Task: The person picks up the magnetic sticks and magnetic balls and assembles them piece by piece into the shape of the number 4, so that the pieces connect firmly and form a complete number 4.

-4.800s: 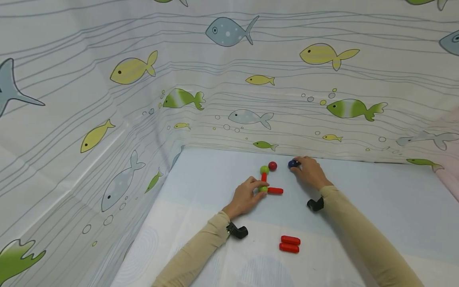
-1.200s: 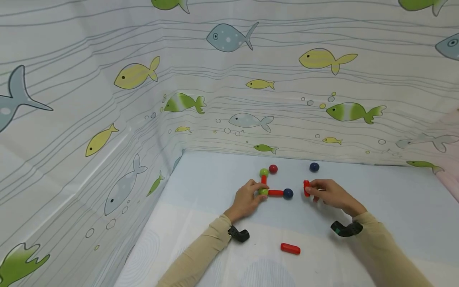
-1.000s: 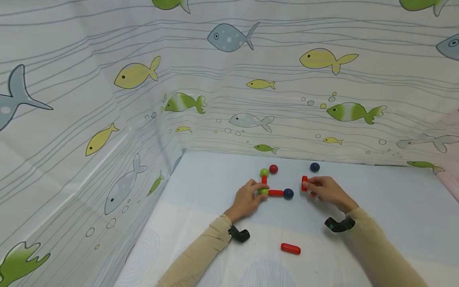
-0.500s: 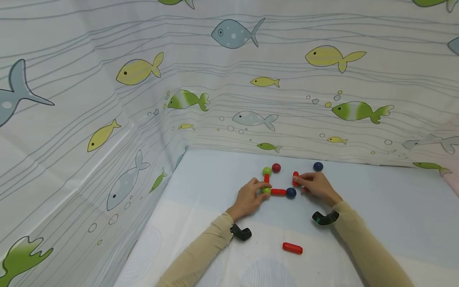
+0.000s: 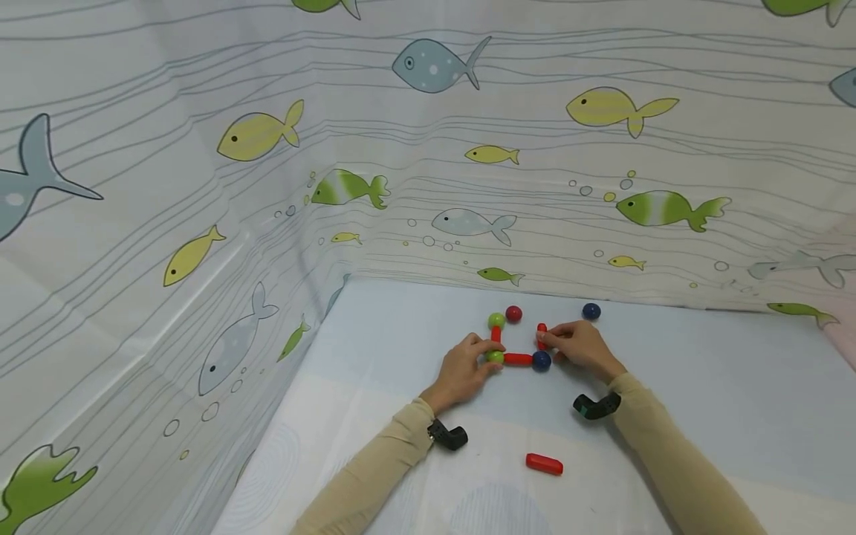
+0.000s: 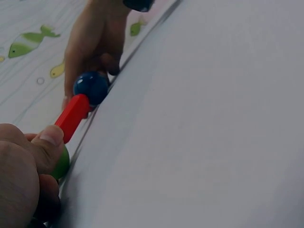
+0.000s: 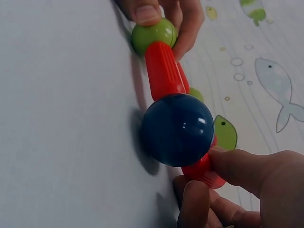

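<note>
My left hand [image 5: 461, 371] pinches the near green ball [image 5: 495, 357] of a ball-and-stick piece. From that ball one red stick [image 5: 496, 334] runs back to a second green ball [image 5: 496, 320]. Another red stick [image 5: 518, 360] runs right to a blue ball [image 5: 541, 361]. My right hand [image 5: 583, 346] holds a loose red stick [image 5: 542, 336] between thumb and fingers, its near end right behind the blue ball. In the right wrist view the blue ball [image 7: 178, 129] partly hides the held red stick [image 7: 204, 172].
A dark red ball [image 5: 513, 313] sits beside the far green ball. Another blue ball [image 5: 591, 310] lies behind my right hand. One more red stick [image 5: 545, 464] lies near the front. A fish-patterned sheet [image 5: 401, 134] rises behind and left of the white surface [image 5: 374, 334].
A blue ball has joined the end of the right-hand stick. My right hand took one of the two front red sticks and carried it left to that ball. My left hand kept its grip.
</note>
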`<state>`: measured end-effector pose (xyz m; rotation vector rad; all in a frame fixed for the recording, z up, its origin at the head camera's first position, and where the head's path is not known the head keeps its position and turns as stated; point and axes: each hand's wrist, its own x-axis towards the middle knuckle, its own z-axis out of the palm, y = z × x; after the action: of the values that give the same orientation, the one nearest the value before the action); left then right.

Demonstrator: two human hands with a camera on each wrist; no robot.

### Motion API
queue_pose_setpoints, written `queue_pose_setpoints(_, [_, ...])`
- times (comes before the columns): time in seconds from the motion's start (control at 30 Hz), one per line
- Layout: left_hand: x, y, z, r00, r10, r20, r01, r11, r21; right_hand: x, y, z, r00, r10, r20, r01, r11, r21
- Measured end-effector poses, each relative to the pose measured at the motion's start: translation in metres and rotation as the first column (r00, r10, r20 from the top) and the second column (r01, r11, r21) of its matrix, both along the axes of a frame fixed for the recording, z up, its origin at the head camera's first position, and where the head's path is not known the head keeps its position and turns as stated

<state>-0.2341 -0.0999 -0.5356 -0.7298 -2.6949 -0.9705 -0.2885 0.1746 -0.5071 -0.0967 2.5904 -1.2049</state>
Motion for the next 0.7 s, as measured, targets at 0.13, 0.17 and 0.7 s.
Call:
queue_pose_setpoints(0.13, [-0.0008, 0.0002, -0.001, 1.0, 0.004, -0.01, -0.004, 1.0, -0.002, 0.0002, 0.0013, 0.0009, 1.0, 0.015, 0.012, -0.015, 1.0, -0.004])
queue_pose_setpoints(0.17, [-0.0008, 0.0003, -0.001, 1.0, 0.004, -0.012, -0.005, 1.0, -0.003, 0.0004, 0.0016, 0.0008, 1.0, 0.018, 0.013, -0.018, 1.0, -0.002])
queue_pose_setpoints(0.7, [-0.0012, 0.0005, -0.0032, 1.0, 0.007, -0.028, -0.007, 1.0, -0.002, 0.0015, 0.0033, -0.0004, 0.998, 0.068, -0.002, -0.068, 0.998, 0.009])
